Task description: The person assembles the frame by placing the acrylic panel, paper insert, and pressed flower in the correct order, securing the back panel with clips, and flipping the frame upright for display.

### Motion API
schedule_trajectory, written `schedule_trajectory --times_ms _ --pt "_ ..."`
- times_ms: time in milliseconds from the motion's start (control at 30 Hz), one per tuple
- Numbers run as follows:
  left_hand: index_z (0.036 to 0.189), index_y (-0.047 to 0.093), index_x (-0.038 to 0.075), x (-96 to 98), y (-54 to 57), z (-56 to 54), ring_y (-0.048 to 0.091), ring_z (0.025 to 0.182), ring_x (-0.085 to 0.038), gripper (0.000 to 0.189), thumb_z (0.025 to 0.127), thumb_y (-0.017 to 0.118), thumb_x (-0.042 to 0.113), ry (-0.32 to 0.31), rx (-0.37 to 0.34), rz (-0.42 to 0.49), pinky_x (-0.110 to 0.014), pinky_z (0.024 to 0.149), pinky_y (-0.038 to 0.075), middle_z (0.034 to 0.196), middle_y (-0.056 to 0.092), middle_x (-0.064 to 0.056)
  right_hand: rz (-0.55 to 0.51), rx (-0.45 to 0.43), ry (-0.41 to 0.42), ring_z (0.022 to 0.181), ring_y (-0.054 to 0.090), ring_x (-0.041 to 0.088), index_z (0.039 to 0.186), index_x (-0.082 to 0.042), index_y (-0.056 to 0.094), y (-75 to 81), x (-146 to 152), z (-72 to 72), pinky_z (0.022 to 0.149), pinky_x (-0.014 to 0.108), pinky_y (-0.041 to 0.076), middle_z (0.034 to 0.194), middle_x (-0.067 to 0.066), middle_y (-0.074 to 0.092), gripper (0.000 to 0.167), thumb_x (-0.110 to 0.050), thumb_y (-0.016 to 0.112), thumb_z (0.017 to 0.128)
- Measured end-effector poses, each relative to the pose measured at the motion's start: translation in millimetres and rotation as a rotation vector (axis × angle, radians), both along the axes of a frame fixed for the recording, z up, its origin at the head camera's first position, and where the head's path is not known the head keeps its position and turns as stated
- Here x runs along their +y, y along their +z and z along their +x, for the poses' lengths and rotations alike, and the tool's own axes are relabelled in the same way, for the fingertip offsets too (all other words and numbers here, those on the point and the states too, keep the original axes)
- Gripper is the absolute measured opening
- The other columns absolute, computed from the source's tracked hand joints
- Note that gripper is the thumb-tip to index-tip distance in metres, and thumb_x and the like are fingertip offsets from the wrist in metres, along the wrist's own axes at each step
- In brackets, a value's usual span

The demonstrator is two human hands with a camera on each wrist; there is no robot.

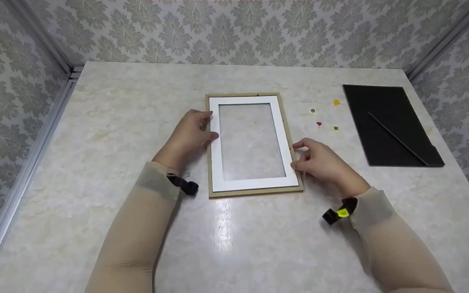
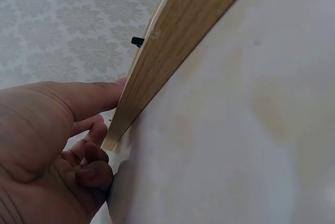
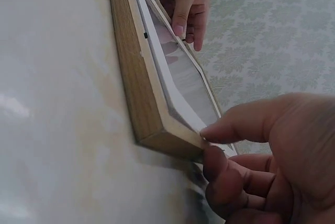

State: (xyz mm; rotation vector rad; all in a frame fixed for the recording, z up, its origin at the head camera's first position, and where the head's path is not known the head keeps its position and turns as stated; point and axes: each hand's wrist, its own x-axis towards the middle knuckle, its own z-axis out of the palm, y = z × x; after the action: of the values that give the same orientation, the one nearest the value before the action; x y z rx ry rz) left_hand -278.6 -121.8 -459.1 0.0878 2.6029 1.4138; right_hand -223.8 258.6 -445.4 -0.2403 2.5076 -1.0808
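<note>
A wooden picture frame [image 1: 255, 192] lies on the table with a white mat [image 1: 250, 184] set inside its rim. Its middle is see-through, and the table shows in it. Small black tabs [image 3: 146, 35] stick out along the inner rim. My left hand [image 1: 187, 136] holds the left side, thumb over the edge onto the mat and fingers at the outer side. At the lower right side, my right hand [image 1: 320, 160] pinches the rim between thumb and index finger, close to the corner. The right hand's other fingers are curled below the edge.
Right of the frame lie several small dried flowers, among them a yellow one [image 1: 336, 102] and a red one [image 1: 319, 123]. Farther right is a black backing board [image 1: 385, 101] with a thin strut [image 1: 397, 139] across it. Patterned walls [image 1: 226, 32] border the table.
</note>
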Motion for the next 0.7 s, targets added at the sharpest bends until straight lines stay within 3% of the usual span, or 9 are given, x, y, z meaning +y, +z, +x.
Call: schedule_trajectory --times_ms 267,700 --pt "0.168 0.051 0.002 -0.6 0.0 -2.2 0.051 0.158 -0.035 0.074 0.102 0.082 0.011 -0.011 0.026 -0.055 -0.047 0.14 0.037 0.161 0.054 -0.02 0.009 -0.026 -0.002 0.071 0.059 0.012 0.157 -0.001 0.053 2.8 -2.7 1.5 0.069 0.025 0.051 0.085 -0.002 0.067 0.084 -0.027 0.096 0.09" --pt "0.167 0.052 0.001 -0.1 1.9 0.1 0.056 0.151 -0.039 0.073 0.102 0.081 0.012 -0.049 0.07 -0.124 -0.051 0.137 0.041 0.159 0.054 -0.025 0.064 0.015 0.005 0.079 0.057 0.016 0.157 -0.001 0.052 0.0 -5.9 4.0 0.075 0.028 0.048 0.086 -0.002 0.063 0.087 -0.026 0.097 0.088"
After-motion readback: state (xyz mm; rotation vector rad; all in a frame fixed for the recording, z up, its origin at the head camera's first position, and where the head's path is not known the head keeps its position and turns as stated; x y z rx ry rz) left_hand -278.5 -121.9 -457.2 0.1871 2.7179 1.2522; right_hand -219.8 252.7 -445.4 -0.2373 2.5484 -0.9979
